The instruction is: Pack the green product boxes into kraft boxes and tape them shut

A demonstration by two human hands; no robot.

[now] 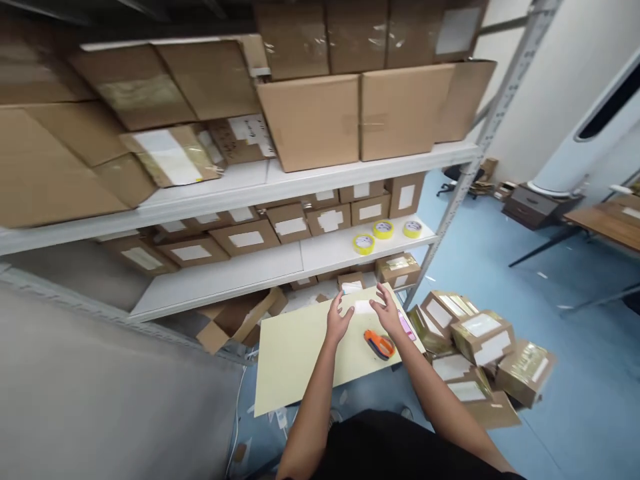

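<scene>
Above a pale yellow table (pixel 290 353), my left hand (pixel 339 321) is raised with its fingers curved and apart. Facing it across a gap is my right hand (pixel 387 312), its fingers likewise spread and nothing visible in them. Between the two thumbs shows a white slip of paper (pixel 363 307); it seems to lie on the tabletop, and I cannot tell if a thumb touches it. Just below my right hand rests an orange and dark blue hand tool (pixel 379 345), its exact kind unclear. A flat pink item (pixel 407 325) lies beside my right wrist, partly covered by it.
A metal shelf rack (pixel 310 163) full of cardboard boxes stands ahead. Three yellow tape rolls (pixel 383 230) lie on its middle shelf. An opened carton (pixel 240 320) sits left of the table. Taped boxes (pixel 483 337) are piled on the floor at right; a cable (pixel 237 407) runs at left.
</scene>
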